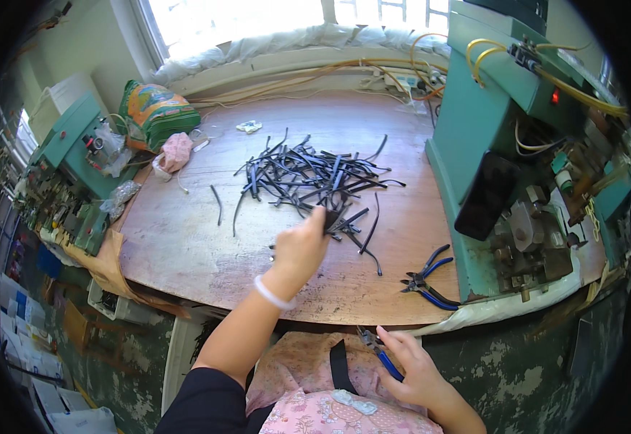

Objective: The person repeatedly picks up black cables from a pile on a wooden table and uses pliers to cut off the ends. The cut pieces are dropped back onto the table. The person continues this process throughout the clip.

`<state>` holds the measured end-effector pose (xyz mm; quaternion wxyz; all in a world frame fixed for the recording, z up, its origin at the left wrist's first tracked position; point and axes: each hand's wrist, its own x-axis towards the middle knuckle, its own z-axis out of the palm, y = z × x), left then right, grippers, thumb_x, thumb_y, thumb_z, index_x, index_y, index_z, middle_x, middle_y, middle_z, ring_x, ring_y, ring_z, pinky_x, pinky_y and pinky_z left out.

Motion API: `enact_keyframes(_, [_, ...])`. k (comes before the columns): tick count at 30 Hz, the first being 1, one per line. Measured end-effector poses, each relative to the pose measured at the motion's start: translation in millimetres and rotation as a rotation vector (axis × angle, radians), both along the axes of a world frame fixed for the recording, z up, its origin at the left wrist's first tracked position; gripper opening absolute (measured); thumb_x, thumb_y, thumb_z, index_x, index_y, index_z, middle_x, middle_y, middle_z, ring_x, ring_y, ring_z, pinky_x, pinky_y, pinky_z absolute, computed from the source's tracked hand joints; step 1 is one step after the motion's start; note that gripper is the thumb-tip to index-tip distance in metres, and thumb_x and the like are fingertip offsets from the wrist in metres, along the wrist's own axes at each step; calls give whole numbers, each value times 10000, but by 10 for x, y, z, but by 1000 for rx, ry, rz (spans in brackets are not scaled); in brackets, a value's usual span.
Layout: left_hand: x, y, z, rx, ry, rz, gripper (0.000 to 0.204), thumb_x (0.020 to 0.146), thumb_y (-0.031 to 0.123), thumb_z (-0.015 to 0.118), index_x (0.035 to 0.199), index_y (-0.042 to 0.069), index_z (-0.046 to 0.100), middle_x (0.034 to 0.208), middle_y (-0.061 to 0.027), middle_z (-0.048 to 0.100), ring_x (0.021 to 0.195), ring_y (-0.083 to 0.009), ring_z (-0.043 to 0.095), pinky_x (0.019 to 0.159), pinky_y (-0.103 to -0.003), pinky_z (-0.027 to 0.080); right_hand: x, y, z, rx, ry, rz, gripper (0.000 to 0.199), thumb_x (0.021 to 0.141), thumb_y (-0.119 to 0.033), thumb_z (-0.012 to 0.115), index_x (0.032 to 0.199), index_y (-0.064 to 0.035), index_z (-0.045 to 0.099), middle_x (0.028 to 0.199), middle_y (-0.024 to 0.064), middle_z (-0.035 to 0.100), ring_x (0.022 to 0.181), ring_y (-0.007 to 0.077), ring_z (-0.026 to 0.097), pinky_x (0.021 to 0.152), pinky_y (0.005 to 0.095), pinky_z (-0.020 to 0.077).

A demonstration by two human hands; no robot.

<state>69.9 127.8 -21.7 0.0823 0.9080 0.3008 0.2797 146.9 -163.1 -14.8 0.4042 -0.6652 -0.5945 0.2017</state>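
A loose heap of short black strips (308,170) lies mid-table. My left hand (301,246), slightly blurred and wearing a white wristband (274,294), reaches to the heap's near edge. Its fingers are closed by a dark piece at their tips; whether that is a strip is unclear. In front of the table edge, over my lap, my right hand (416,369) holds blue-handled cutting pliers (384,354), jaws pointing up and left. A second pair of blue-handled cutting pliers (427,281) rests on the table at right, its handles spread.
Green machines stand at right (467,145) and left (77,148), the right one with a black phone (487,195) against it. A green-orange bag (158,112) and a pink cloth bundle (174,153) sit back left. Single strips (217,205) lie apart.
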Motion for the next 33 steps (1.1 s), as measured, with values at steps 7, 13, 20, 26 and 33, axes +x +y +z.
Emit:
enact_keyframes(7, [-719,-264,-479,-565,-243,35,218,949,230,677,984,25,613,790,-48,664,717,-109,600,606,-305,472,6,50,60,-3,41,48,684,798,-121,704,1435,-49,466,1189,173,547,1069,336,574,918,392,480])
enact_keyframes(13, [-561,-226,-185,-823,-434,-114,236,875,208,745,973,32,623,753,-86,664,624,-254,616,586,-327,482,2,51,24,14,37,43,669,808,-124,704,1431,-53,471,1182,183,547,1052,341,581,909,392,485])
enact_keyframes(20, [-551,-406,6,-401,-337,-227,188,824,16,759,968,21,640,865,-39,679,810,-109,644,754,-264,512,9,21,43,27,45,7,666,815,-125,706,1434,-59,469,1196,185,545,1054,342,584,900,389,489])
enact_keyframes(26, [-606,-464,17,-501,-528,-160,184,852,32,744,999,15,635,880,-74,697,753,-123,646,682,-258,517,22,41,18,17,52,18,671,828,-153,711,1442,-59,458,1204,181,543,1056,343,584,899,389,489])
enact_keyframes(33, [-620,-496,-188,-848,-605,-238,164,908,51,696,1048,9,621,915,-71,692,725,-113,632,655,-263,513,28,38,-16,-13,88,21,675,846,-180,713,1452,-57,445,1224,185,533,1064,345,583,910,386,484])
